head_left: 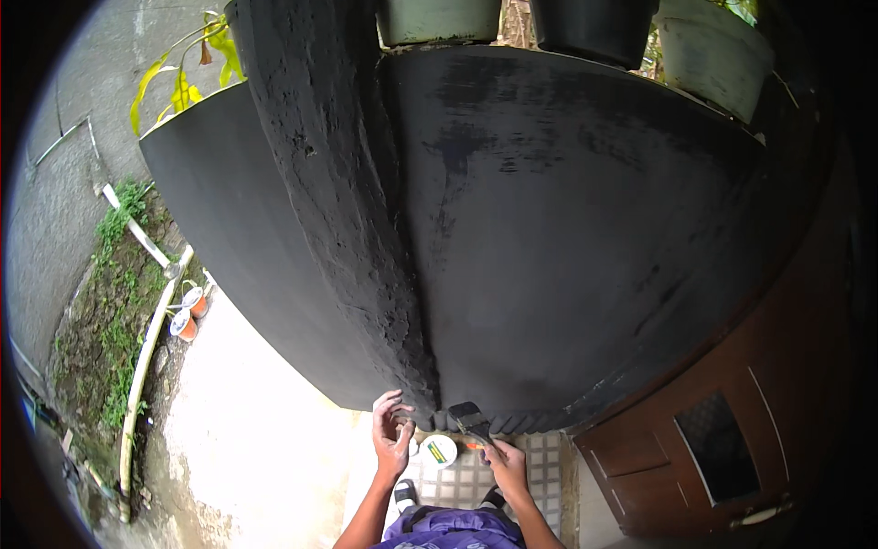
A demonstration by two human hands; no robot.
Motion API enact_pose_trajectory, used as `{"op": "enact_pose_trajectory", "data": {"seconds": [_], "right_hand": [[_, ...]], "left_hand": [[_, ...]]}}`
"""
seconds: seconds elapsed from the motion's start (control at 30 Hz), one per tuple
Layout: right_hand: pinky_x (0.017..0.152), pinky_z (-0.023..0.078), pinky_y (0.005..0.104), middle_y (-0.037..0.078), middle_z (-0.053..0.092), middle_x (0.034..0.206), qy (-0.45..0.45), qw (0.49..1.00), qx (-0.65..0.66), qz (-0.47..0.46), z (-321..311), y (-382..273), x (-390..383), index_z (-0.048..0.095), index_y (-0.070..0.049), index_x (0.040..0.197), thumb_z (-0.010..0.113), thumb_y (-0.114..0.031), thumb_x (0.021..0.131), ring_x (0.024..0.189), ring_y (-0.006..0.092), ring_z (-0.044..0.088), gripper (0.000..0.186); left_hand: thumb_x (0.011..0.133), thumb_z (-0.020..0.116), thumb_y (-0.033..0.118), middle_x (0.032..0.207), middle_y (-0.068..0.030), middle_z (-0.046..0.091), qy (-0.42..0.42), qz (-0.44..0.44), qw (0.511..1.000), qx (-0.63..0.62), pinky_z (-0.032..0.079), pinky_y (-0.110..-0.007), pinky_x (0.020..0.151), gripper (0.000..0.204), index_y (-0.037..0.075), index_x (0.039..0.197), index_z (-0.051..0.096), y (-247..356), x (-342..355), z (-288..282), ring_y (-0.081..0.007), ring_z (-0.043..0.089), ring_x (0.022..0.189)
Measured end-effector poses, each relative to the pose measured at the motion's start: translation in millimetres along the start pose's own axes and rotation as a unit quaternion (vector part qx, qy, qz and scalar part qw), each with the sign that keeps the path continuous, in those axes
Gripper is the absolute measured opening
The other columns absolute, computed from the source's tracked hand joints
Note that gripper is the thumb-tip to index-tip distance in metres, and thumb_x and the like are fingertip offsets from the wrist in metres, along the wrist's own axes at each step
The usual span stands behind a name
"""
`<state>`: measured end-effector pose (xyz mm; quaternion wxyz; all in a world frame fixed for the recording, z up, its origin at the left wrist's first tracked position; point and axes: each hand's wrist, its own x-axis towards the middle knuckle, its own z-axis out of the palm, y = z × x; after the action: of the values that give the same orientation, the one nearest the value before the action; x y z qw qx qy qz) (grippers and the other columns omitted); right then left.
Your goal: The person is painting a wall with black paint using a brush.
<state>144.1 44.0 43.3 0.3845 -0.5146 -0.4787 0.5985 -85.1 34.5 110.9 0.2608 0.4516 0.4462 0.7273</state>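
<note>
A flat paintbrush (470,420) with dark bristles is gripped in my right hand (508,467), its head close to the lower edge of a dark grey-black wall (567,256). My left hand (391,434) is raised beside the foot of a rough, dark vertical post (338,201); its fingers are apart, loosely bent, and hold nothing. Whether its fingertips touch the post I cannot tell. Streaks of deeper black show across the wall's upper part. Between my hands, lower down, a white round tub (440,451) stands on the tiled floor.
Large plant pots (713,59) line the top of the wall. A brown wooden door (690,439) with a dark pane is at the right. To the left, a pale pipe (146,366) runs along a mossy bank, with orange-and-white hanging containers (186,323) near it.
</note>
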Motion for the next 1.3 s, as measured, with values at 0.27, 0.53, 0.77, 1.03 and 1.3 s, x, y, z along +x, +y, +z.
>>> {"op": "enact_pose_trajectory", "data": {"seconds": [0.27, 0.53, 0.77, 1.03, 1.3], "right_hand": [[0.051, 0.056, 0.0258, 0.016, 0.071, 0.089, -0.030, 0.992, 0.039, -0.117, -2, -145, 3, 0.062, 0.012, 0.115, 0.066, 0.003, 0.088, 0.063, 0.0158, 0.068, 0.029], [0.059, 0.058, 0.0275, 0.016, 0.071, 0.088, 0.007, 0.958, 0.067, -0.280, 19, -217, 23, 0.065, 0.011, 0.109, 0.065, 0.003, 0.089, 0.067, 0.0182, 0.069, 0.022], [0.069, 0.053, 0.0281, 0.014, 0.072, 0.091, 0.245, 0.722, -0.102, -0.639, 83, -360, 44, 0.068, 0.006, 0.112, 0.063, 0.000, 0.092, 0.080, 0.0166, 0.069, 0.022], [0.051, 0.045, 0.0291, 0.010, 0.060, 0.068, 0.364, 0.594, -0.231, -0.679, 139, -397, 90, 0.070, 0.000, 0.112, 0.067, 0.000, 0.088, 0.055, 0.0164, 0.057, 0.025], [0.049, 0.041, 0.0296, 0.006, 0.054, 0.065, 0.396, 0.571, -0.240, -0.677, 141, -381, 81, 0.070, -0.002, 0.114, 0.070, 0.003, 0.085, 0.051, 0.0149, 0.047, 0.030]], "left_hand": [[0.076, 0.064, 0.005, 0.140, -0.0176, 0.041, 0.005, 0.027, 0.998, -0.056, 0.047, -0.028, 0.074, 0.056, 0.009, 0.129, 0.048, 29, -36, 10, -0.0212, 0.058, 0.103], [0.059, 0.062, 0.011, 0.143, -0.0189, 0.039, 0.147, -0.025, 0.988, -0.032, 0.047, -0.030, 0.074, 0.077, 0.011, 0.134, 0.044, 24, -104, -32, -0.0252, 0.060, 0.099], [0.062, 0.056, 0.008, 0.138, -0.0192, 0.044, 0.081, -0.042, 0.995, -0.036, 0.047, -0.030, 0.075, 0.069, 0.005, 0.130, 0.047, 30, -79, -88, -0.0242, 0.060, 0.099], [0.073, 0.059, 0.008, 0.137, -0.0208, 0.045, -0.066, 0.015, 0.998, 0.017, 0.047, -0.032, 0.083, 0.053, 0.003, 0.125, 0.050, 43, -8, -146, -0.0219, 0.060, 0.100], [0.070, 0.054, 0.002, 0.133, -0.0196, 0.048, -0.059, -0.056, 0.994, -0.068, 0.046, -0.030, 0.076, 0.057, 0.007, 0.127, 0.050, 15, -26, -182, -0.0236, 0.060, 0.097]]}}
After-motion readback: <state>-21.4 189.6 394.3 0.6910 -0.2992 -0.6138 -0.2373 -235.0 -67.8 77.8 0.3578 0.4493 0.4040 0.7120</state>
